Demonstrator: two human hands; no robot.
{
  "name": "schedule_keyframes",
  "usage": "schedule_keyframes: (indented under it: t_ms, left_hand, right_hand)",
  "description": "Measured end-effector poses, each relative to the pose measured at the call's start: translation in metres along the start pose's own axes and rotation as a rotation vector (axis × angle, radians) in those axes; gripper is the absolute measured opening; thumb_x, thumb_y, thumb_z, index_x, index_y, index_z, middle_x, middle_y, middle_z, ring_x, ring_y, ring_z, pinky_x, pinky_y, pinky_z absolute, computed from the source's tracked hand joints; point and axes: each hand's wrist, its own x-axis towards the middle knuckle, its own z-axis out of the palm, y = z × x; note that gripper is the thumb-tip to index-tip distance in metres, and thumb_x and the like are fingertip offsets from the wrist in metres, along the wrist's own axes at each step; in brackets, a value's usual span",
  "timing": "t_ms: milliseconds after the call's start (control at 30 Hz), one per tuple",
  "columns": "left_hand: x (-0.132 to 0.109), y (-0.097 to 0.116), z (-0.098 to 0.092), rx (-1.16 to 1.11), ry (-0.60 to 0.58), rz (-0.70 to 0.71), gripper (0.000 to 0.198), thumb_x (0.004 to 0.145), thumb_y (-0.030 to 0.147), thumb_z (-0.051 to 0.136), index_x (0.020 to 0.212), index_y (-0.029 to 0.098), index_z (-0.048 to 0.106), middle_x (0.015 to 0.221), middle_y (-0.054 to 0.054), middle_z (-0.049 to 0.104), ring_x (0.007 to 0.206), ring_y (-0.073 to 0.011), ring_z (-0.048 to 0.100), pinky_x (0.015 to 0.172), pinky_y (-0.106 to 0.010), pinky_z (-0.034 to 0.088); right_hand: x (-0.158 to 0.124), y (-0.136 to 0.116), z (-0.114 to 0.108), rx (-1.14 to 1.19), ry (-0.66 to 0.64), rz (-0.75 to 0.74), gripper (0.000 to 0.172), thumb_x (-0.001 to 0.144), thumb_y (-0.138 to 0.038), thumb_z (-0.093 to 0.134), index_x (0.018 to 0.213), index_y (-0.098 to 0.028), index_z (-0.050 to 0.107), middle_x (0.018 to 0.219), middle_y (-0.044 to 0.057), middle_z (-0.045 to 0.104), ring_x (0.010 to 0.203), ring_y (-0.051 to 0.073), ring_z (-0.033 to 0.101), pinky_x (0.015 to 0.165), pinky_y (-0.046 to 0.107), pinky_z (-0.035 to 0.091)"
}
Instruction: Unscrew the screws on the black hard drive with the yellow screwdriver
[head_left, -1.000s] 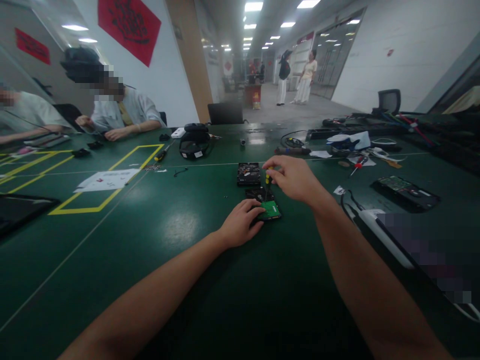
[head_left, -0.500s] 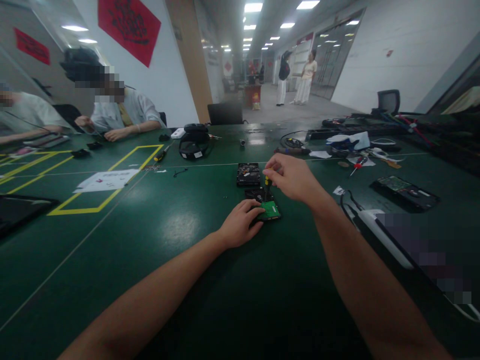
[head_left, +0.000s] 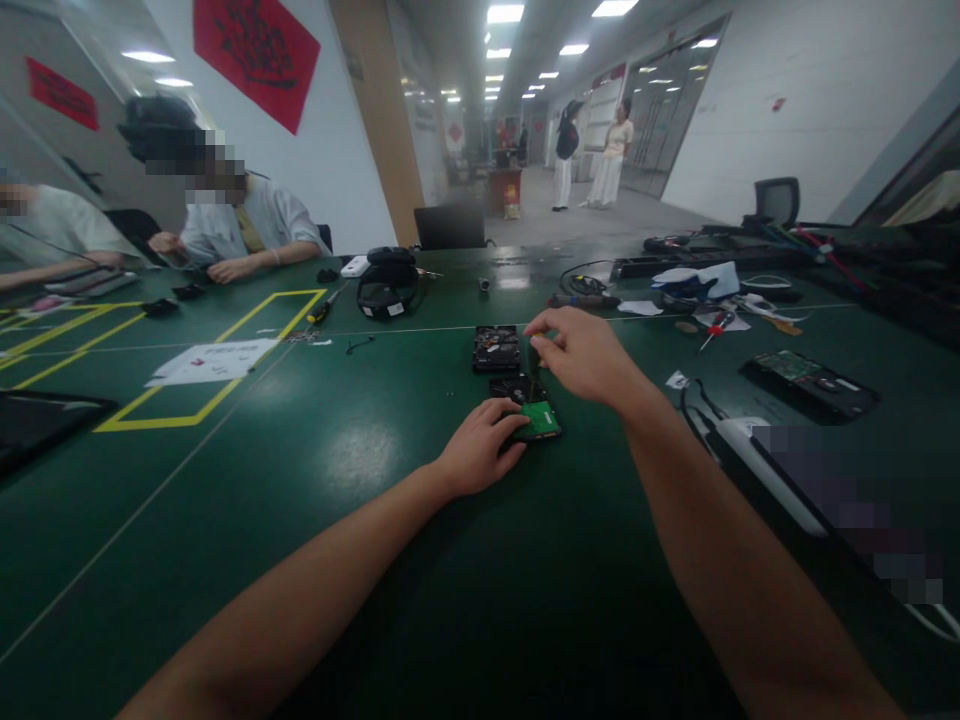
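A hard drive with a green circuit board [head_left: 541, 419] lies on the green table [head_left: 360, 470] in front of me. My left hand [head_left: 480, 447] rests on its near left side, fingers curled over the edge, holding it down. My right hand [head_left: 581, 352] hovers just above the drive, its fingers pinched round the top of a small screwdriver [head_left: 533, 362] that stands upright with its tip on the drive. A second black hard drive [head_left: 496, 347] lies just beyond.
A headset [head_left: 388, 283] and a yellow-handled screwdriver [head_left: 325, 306] lie further back. Papers [head_left: 214, 359] sit in a yellow-taped rectangle at left. Cables, tools and a circuit board [head_left: 808, 381] clutter the right. Two people sit at far left; two stand down the corridor.
My right hand's fingers have shifted round the screwdriver top, which now hides its yellow handle. The left hand and the drive have stayed put.
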Motion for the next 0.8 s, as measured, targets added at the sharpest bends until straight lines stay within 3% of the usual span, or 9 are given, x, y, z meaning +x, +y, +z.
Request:
schedule_keyframes:
  t_ms: [500,667,800]
  left_hand:
    - [-0.0017,-0.0029,0.0019,-0.006,0.009,0.004,0.043,0.096,0.028,0.069,0.139,0.024,0.061,0.140,-0.015,0.059,0.135,-0.0340,0.056,0.114,-0.058,0.052]
    - [-0.0014,-0.0019,0.0014,0.013,0.003,0.003,0.042,0.097,0.028,0.068,0.138,0.022,0.061,0.140,-0.015,0.059,0.135,-0.0341,0.055,0.114,-0.058,0.051]
    - [-0.0006,-0.0001,0.0006,0.009,0.009,0.002,0.042,0.097,0.027,0.068,0.137,0.022,0.061,0.140,-0.015,0.059,0.135,-0.0342,0.055,0.114,-0.058,0.051]
  right_hand:
    - [0.0006,-0.0009,-0.0031,-0.039,0.046,-0.015,0.012,0.092,-0.026,0.068,0.100,-0.019,0.073,0.102,0.010,0.078,0.089,0.024,0.069,0.083,0.039,0.049]
    - [-0.0005,-0.0003,-0.0006,0.021,0.004,0.010,0.020,0.094,-0.020,0.059,0.108,-0.019,0.074,0.094,0.008,0.077,0.086,0.023,0.070,0.082,0.038,0.050]
    - [-0.0015,-0.0018,-0.0012,0.060,-0.016,0.020,0.020,0.096,-0.025,0.060,0.108,-0.019,0.075,0.091,0.008,0.076,0.082,0.022,0.070,0.078,0.037,0.050]
